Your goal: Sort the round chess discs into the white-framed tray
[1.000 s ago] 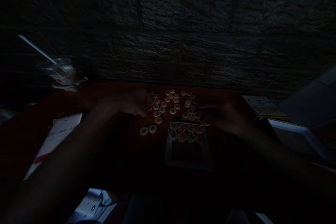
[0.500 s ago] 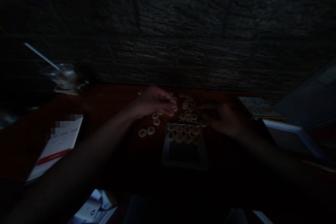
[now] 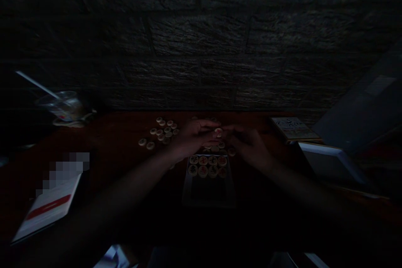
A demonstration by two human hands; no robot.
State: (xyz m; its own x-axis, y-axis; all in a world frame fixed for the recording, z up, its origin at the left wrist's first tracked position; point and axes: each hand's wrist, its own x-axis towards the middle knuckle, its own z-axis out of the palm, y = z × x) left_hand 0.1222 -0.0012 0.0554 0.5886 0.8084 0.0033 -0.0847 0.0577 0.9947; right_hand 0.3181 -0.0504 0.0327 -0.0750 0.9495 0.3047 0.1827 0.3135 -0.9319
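Note:
The scene is very dark. Round pale game pieces with marks on top [image 3: 163,132] lie scattered on a reddish table [image 3: 113,142]. A shallow rectangular tray [image 3: 207,184] holds two rows of pieces [image 3: 207,165] at its far end. My left hand [image 3: 191,138] hovers just beyond the tray, fingers curled, pinching a piece with a red mark [image 3: 217,132]. My right hand [image 3: 248,144] meets it from the right, fingers bent over the loose pieces; what it holds is hidden.
A plastic cup with a straw [image 3: 63,106] stands at the far left. A white leaflet [image 3: 50,207] lies at the near left. A booklet [image 3: 293,127] and a box lid [image 3: 333,163] sit to the right. A dark stone wall [image 3: 201,50] backs the table.
My left hand moved right from the scattered pile to above the tray's far end and now meets the right hand. The view shifted, so everything sits lower and further left.

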